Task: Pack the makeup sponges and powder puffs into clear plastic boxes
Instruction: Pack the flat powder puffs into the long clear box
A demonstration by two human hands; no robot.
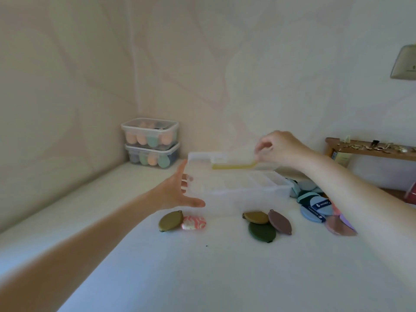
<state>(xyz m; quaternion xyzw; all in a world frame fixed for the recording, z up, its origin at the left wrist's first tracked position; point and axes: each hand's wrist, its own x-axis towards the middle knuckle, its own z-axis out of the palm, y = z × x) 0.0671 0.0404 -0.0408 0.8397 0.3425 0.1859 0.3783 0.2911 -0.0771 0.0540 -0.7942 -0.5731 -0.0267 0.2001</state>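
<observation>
A pale wall is meeting a white padded surface point(202, 266), where two filled clear boxes point(150, 143) are sitting stacked in the corner. The right hand point(279, 146) is pinching the clear yellow-sealed lid point(231, 162) above an open clear plastic box point(238, 190); the left hand point(177, 192), fingers spread, is bracing its end. Loose oval powder puffs point(263, 224) are lying just beside it — the light box could be sliding or tipping if the lid is catching — scattering nothing yet.

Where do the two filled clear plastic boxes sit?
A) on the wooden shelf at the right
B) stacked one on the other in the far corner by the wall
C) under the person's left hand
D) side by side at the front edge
B: the two filled clear plastic boxes stand stacked in the far corner where the walls meet, well beyond both hands.
</observation>
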